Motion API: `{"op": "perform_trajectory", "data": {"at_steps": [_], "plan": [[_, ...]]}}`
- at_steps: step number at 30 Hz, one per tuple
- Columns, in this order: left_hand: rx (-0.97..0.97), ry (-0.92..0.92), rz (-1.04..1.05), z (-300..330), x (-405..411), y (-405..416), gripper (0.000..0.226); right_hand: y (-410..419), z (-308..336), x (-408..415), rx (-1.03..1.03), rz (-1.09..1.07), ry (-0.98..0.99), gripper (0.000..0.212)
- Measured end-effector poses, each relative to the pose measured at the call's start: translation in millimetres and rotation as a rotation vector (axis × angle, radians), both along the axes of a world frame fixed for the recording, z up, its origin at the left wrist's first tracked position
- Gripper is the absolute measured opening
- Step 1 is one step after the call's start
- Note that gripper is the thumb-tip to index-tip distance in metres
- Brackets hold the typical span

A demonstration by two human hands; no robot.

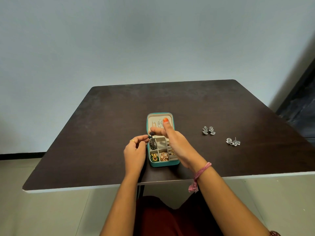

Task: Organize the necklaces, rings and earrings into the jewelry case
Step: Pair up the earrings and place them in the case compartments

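A small teal jewelry case (163, 164) lies open in the middle of the table, its lid flat behind it with necklaces (157, 124) hung inside. Its compartments hold gold and green earrings (154, 157), a rose-gold piece (164, 156) and a dark earring (153, 145). Both hands meet over the case's upper left corner. My right hand (172, 142) pinches a small dark earring (151, 133) between thumb and fingers. My left hand (135, 150) has its fingertips at the same earring from the left. Two pairs of silver earrings (208, 130) (233, 142) lie loose on the table to the right.
The dark brown table (102, 133) has a white edge near me and stands against a pale wall. A dark doorway shows at the far right. My lap in dark red cloth is below the table edge.
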State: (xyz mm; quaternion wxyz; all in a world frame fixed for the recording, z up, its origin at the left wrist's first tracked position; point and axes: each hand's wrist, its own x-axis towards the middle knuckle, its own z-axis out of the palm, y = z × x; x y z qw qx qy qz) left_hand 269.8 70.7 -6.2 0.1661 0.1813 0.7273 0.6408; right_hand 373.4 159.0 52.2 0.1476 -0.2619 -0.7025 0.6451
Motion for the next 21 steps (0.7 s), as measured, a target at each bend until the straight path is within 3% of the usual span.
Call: {"op": "perform_trajectory", "data": {"at_steps": [9, 16, 21], "plan": [[-0.007, 0.001, 0.006, -1, -1, 2, 0.028, -1, -4, -2, 0.015, -0.010, -0.113, 0.064], [-0.023, 0.022, 0.012, 0, 0, 2, 0.030, -2, -15, -11, 0.146, -0.003, -0.241, 0.093], [-0.033, 0.035, 0.015, -2, -1, 2, 0.031, 0, -20, -14, 0.195, 0.028, -0.280, 0.094]]}}
